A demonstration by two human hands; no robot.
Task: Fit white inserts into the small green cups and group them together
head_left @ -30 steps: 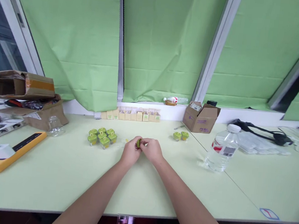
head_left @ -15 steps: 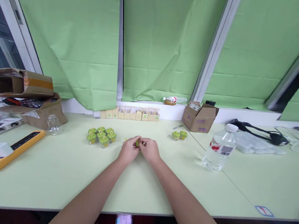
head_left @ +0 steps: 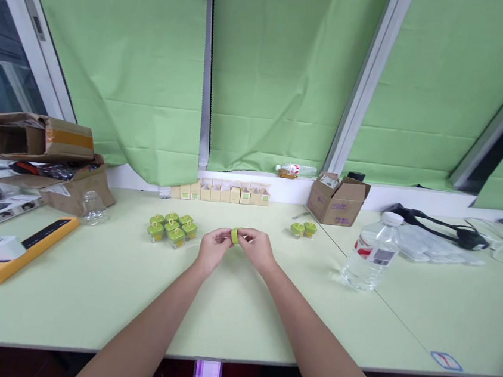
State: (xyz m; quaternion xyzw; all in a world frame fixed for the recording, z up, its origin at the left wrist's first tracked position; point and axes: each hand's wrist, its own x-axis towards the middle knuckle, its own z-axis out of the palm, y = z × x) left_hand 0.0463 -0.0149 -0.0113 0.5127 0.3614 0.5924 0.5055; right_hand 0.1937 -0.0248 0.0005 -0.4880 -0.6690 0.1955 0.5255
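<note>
At the middle of the table, my left hand (head_left: 213,249) and my right hand (head_left: 255,249) pinch a small green-lidded container (head_left: 234,236) between their fingertips. It is turned on its side, so the green lid shows as a curved band; the fingers cover most of its clear body. Left of my hands stands a cluster of several small clear containers (head_left: 177,237) with green lids and yellow loops on top. Two more green-lidded containers (head_left: 303,230) sit side by side farther off to the right.
Small tan boxes (head_left: 225,193) line the back edge. To the right are a cardboard box (head_left: 337,203), a water bottle (head_left: 371,252) and a black strap (head_left: 436,223) over clear cases. On the left lie an orange power strip (head_left: 24,251), a clear jar (head_left: 93,208) and stacked cardboard (head_left: 67,145).
My hands have turned the small container so that more of its green lid shows between the fingers. The view has shifted slightly; the other containers stay in place.
</note>
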